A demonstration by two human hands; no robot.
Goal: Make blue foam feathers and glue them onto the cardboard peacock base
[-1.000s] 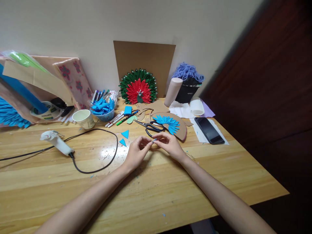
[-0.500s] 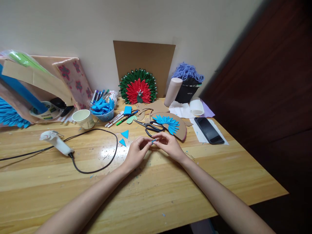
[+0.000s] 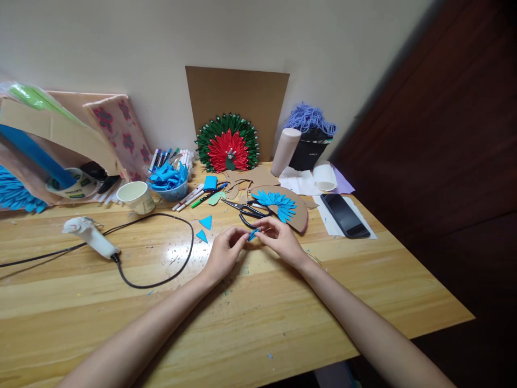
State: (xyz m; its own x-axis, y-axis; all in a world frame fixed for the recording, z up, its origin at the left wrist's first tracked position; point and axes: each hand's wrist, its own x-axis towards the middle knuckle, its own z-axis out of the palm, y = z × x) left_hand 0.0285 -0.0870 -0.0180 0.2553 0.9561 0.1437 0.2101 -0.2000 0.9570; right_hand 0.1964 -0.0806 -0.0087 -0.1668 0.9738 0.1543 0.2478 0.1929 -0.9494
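Between my two hands is a small folded blue ribbon piece point(image 3: 253, 234), pinched at both sides over the table. My left hand point(image 3: 226, 250) grips its left end with thumb and forefinger. The fingertips of my right hand point(image 3: 279, 241) close on the other end. Just beyond the hands lie black-handled scissors point(image 3: 246, 209). Behind them rests a cardboard arc point(image 3: 301, 213) with blue petals point(image 3: 278, 203) fixed along its inner part. Two blue triangular pieces point(image 3: 205, 222) lie left of my hands.
A white glue gun point(image 3: 91, 237) with a looped black cord lies at left. Near it stand a paper cup point(image 3: 136, 196) and a bowl of blue pieces point(image 3: 168, 186). A red and green peacock craft point(image 3: 229, 145) leans on cardboard point(image 3: 238, 94). A phone point(image 3: 345, 215) is at right.
The blue ribbon piece has turned slightly and shows more of its surface between my fingertips. Both hands stay in nearly the same place, and the view has shifted a little.
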